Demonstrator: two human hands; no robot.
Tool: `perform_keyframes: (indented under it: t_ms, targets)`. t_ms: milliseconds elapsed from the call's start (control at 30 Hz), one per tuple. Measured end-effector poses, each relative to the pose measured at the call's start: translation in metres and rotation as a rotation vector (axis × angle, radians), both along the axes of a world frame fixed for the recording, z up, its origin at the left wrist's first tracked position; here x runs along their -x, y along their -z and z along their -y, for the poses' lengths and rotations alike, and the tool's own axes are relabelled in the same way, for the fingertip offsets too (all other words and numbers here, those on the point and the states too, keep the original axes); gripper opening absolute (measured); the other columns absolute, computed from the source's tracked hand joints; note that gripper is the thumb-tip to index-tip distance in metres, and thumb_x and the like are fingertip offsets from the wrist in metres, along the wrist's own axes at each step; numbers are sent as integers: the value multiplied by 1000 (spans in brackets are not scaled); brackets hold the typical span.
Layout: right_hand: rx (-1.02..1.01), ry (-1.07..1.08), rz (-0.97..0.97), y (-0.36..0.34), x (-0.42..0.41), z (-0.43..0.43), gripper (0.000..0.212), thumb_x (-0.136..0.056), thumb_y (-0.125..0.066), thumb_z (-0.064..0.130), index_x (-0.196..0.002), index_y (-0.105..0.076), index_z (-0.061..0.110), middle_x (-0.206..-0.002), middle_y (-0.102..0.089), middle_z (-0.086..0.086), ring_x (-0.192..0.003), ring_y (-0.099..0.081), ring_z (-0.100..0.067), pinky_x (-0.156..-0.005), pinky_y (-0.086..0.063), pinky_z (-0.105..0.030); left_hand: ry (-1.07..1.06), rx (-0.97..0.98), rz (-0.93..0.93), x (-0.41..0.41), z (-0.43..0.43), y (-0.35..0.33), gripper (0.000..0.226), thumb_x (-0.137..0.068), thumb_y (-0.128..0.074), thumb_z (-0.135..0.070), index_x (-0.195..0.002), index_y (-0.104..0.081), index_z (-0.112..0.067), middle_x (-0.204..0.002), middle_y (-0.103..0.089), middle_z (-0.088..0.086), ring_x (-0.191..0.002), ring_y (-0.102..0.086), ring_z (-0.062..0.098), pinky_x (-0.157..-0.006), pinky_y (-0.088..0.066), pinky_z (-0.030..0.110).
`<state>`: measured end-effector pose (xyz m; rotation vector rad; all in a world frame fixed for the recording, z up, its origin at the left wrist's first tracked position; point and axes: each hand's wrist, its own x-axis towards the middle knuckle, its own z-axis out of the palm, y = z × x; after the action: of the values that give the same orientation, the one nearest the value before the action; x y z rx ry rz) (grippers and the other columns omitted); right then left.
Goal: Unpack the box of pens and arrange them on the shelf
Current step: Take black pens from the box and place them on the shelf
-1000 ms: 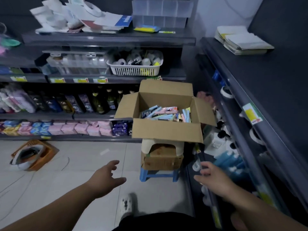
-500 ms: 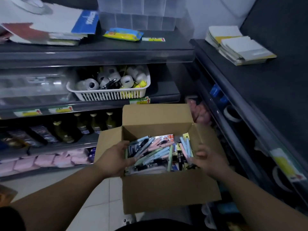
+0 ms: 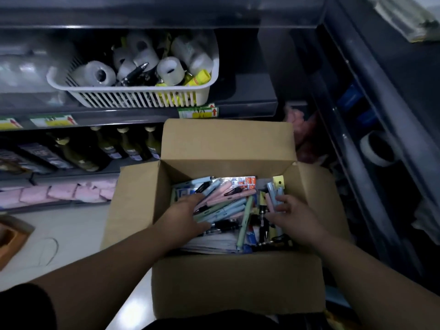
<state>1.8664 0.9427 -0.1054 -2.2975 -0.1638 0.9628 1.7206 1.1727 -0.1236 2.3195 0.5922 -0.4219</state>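
Observation:
An open cardboard box [image 3: 238, 282] stands right in front of me with its flaps spread out. Inside lies a loose pile of pens [image 3: 228, 198] in pastel blue, pink and green, some black, plus several blister packs. My left hand [image 3: 182, 219] is inside at the left, fingers over and thumb under a bundle of the pastel pens. At the right side of the box, my right hand [image 3: 291, 217] pinches a few upright blue and pink pens between thumb and fingers. The bottom of the box is hidden.
A white slatted basket [image 3: 133, 97] of tape rolls sits on the dark shelf [image 3: 250, 108] just behind the box. Bottles [image 3: 128, 144] and pink packs [image 3: 59, 191] fill lower shelves at left. Another dark shelf unit with a tape roll [image 3: 378, 148] runs along the right.
I have come closer to the box. Both hands went from the box's rim down into the pile, and each now holds pens.

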Motion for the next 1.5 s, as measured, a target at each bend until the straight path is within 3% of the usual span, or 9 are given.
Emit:
perform_keyframes:
  t_ms: [300, 567, 733, 967, 1067, 1167, 1233, 1333, 1500]
  targets:
    - [-41, -104, 34, 15, -5, 0, 65, -84, -70, 36, -141, -40, 24, -142, -48, 2, -126, -48, -13, -91, -40, -23, 127, -68, -39, -62, 31, 33, 72, -88, -60, -29, -149, -23, -21, -153, -29, 8, -135, -36, 25, -104, -32, 27]
    - [-73, -135, 0, 20, -6, 3, 63, -85, -69, 35, -141, -39, 29, -141, -48, 8, -126, -46, -9, -90, -40, -24, 139, -134, -176, -66, 23, 45, 62, -87, -60, -40, -140, -36, -16, -130, -47, 17, -118, -47, 31, -92, -39, 33]
    - [-73, -133, -29, 24, -7, 1, 64, -85, -69, 34, -141, -39, 28, -142, -48, 6, -126, -47, -12, -91, -41, -24, 208, -114, -193, -70, 23, 49, 88, -83, -55, -61, -151, -6, -36, -134, -47, 11, -120, -47, 29, -97, -42, 36]
    - [-108, -73, -118, 27, -6, -5, 46, -86, -69, 29, -128, -50, 29, -114, -58, 13, -102, -57, -2, -76, -47, -19, 231, -103, -162, -71, 19, 49, 84, -85, -59, -46, -152, -10, -30, -110, -62, 8, -80, -53, 19, -68, -39, 26]
    - [-151, -84, -132, 26, -3, -13, 34, -87, -68, 26, -118, -55, 28, -106, -63, 12, -93, -61, 0, -69, -47, -14, 209, -91, -205, -64, 14, 45, 71, -91, -54, -37, -150, -16, -29, -114, -63, 8, -88, -59, 25, -70, -42, 28]
    - [-171, -153, -93, 24, 1, -23, 27, -86, -70, 25, -110, -59, 28, -96, -65, 12, -85, -63, 1, -70, -49, -12, 176, -142, -249, -57, 3, 40, 38, -93, -50, -29, -127, -42, -12, -120, -60, 13, -102, -58, 31, -73, -40, 30]
    - [-166, -224, -82, 22, 4, -31, 23, -85, -71, 24, -104, -60, 31, -95, -65, 11, -87, -63, 0, -73, -51, -14, 152, -141, -252, -51, -1, 38, 31, -95, -48, -28, -120, -44, -9, -118, -60, 16, -102, -58, 32, -72, -40, 30]
    - [-157, -369, -86, 22, 13, -44, 27, -83, -73, 22, -107, -63, 28, -102, -67, 11, -92, -62, 2, -81, -52, -16, 84, -151, -191, -43, -5, 35, 31, -96, -47, -26, -120, -42, -8, -115, -61, 17, -99, -60, 32, -64, -34, 24]
    - [-5, -738, 44, 26, 22, -62, 53, -82, -73, 32, -131, -53, 27, -128, -59, 6, -112, -57, -11, -96, -46, -27, -101, -45, -147, -34, -12, 28, 47, -95, -50, -32, -135, -35, -11, -123, -58, 18, -109, -56, 34, -72, -35, 27]
